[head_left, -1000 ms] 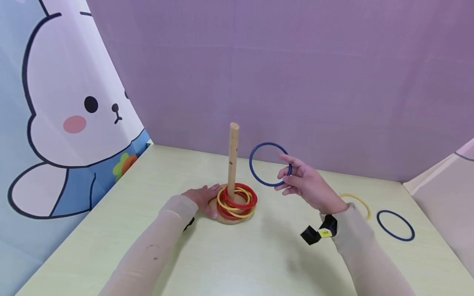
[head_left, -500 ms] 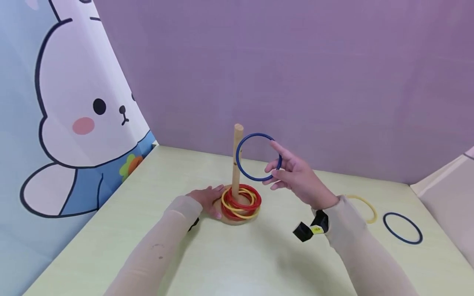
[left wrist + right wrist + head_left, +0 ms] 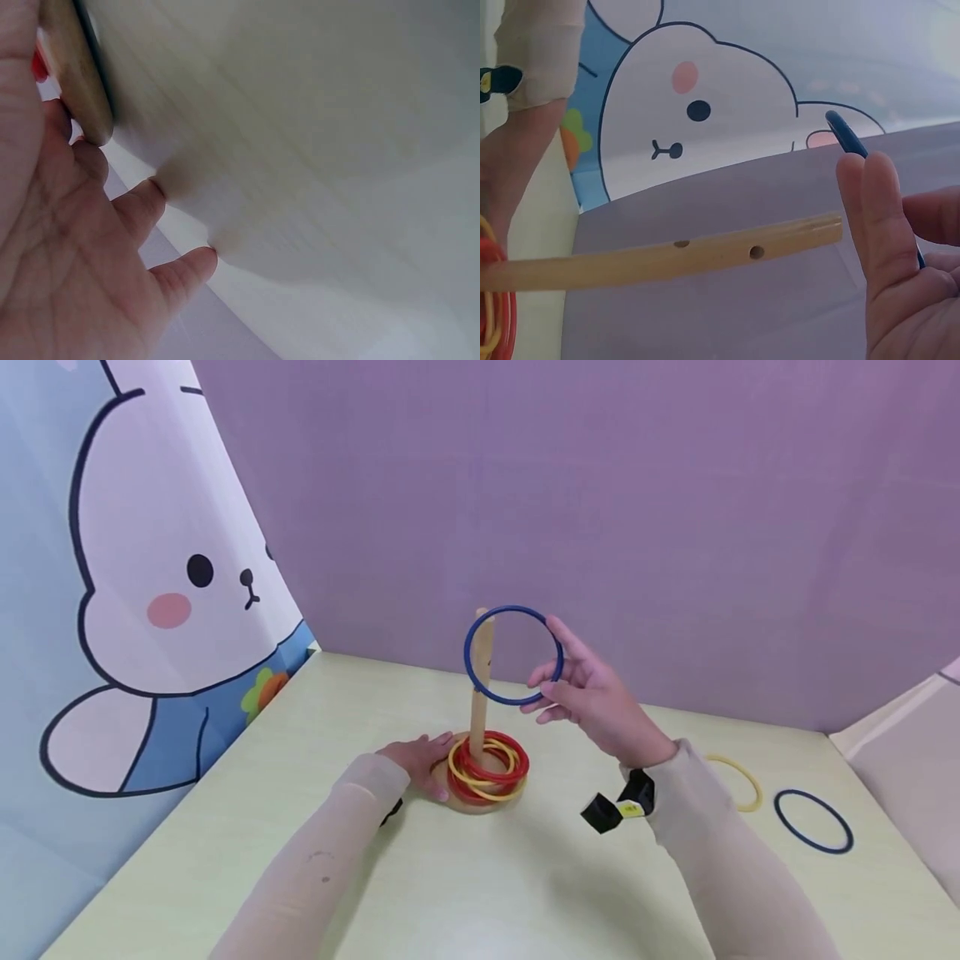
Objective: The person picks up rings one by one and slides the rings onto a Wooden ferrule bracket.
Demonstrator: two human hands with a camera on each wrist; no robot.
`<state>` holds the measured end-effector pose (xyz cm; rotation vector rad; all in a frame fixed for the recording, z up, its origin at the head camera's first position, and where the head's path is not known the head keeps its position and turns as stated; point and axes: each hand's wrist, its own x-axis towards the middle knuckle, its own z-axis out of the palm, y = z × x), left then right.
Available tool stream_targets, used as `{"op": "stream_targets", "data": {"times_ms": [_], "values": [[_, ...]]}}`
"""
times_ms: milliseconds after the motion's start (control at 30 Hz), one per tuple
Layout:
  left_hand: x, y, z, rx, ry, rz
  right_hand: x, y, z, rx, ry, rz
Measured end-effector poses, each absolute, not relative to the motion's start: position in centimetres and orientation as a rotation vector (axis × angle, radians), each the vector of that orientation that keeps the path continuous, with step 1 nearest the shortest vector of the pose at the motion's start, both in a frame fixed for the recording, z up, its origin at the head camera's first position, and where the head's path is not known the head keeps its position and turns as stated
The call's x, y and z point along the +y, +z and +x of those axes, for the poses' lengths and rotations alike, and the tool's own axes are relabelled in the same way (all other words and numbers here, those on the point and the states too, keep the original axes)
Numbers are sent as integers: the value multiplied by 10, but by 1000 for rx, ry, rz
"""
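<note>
In the head view, my right hand [image 3: 592,693] pinches a thin blue ring [image 3: 513,702] in the air, between thumb and fingers. The ring stands nearly upright and crosses in front of the top of the wooden post [image 3: 480,718]. From the right wrist view, the ring [image 3: 845,135] lies just past the post's tip, not around it. My left hand [image 3: 416,762] holds the left edge of the round wooden base [image 3: 468,809], thumb at the near side. Several red rings [image 3: 520,752] and yellow rings [image 3: 459,782] lie loosely stacked around the post's foot.
On the pale table [image 3: 450,893], at the right, lie a yellow ring [image 3: 756,789] and another blue ring [image 3: 813,846]. The right sleeve partly hides the yellow one. A purple cloth [image 3: 600,527] hangs behind, and a cartoon-printed cloth [image 3: 135,652] at the left.
My right hand has carried the blue ring left and upward, from beside the post to in front of its top. The left hand keeps its place at the base.
</note>
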<state>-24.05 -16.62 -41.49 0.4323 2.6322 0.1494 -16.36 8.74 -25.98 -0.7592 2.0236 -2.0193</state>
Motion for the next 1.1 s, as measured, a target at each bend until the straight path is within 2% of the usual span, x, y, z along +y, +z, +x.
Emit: {"op": "stream_targets", "data": {"times_ms": [467,1100], "values": [[-165,-408,-236,2637,179,407,65,-259,-168,1709,-2372,-655],[-164,-410,-240,2622,171,393,67,-273,-176,1695,-2316,-534]]}}
